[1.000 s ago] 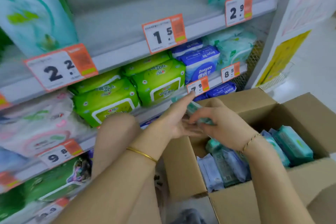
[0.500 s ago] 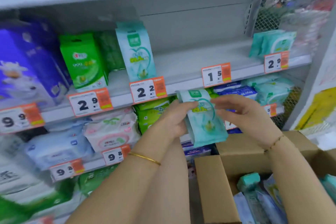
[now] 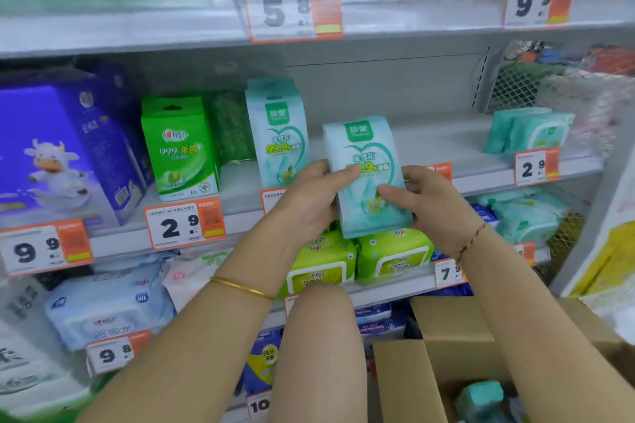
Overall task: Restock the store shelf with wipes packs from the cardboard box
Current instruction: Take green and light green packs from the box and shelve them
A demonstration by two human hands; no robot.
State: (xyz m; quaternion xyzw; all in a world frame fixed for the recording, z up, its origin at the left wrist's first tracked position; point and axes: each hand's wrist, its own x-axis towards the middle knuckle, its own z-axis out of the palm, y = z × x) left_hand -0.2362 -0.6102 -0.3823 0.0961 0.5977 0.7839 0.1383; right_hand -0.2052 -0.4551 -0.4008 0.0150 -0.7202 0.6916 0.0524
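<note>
I hold a pale teal wipes pack [image 3: 365, 161] upright in both hands in front of the middle shelf [image 3: 429, 144]. My left hand [image 3: 311, 197] grips its left edge with the thumb across the front. My right hand [image 3: 424, 204] grips its right edge, thumb on the lower front. A matching teal pack [image 3: 276, 129] stands on the shelf just left of it. The open cardboard box [image 3: 443, 354] sits at the lower right, with a teal pack [image 3: 481, 398] visible inside.
Green wipes boxes [image 3: 180, 148] and a purple carton [image 3: 65, 154] stand left on the same shelf, teal packs [image 3: 529, 130] at its right end. Lime-green packs [image 3: 357, 259] fill the shelf below. Price tags line the shelf edges. A wire mesh side panel [image 3: 549, 86] closes the right.
Both hands have lifted the teal pack from over the box up to the middle shelf level, turning it upright. My view has tilted upward, so the box has dropped to the frame's bottom.
</note>
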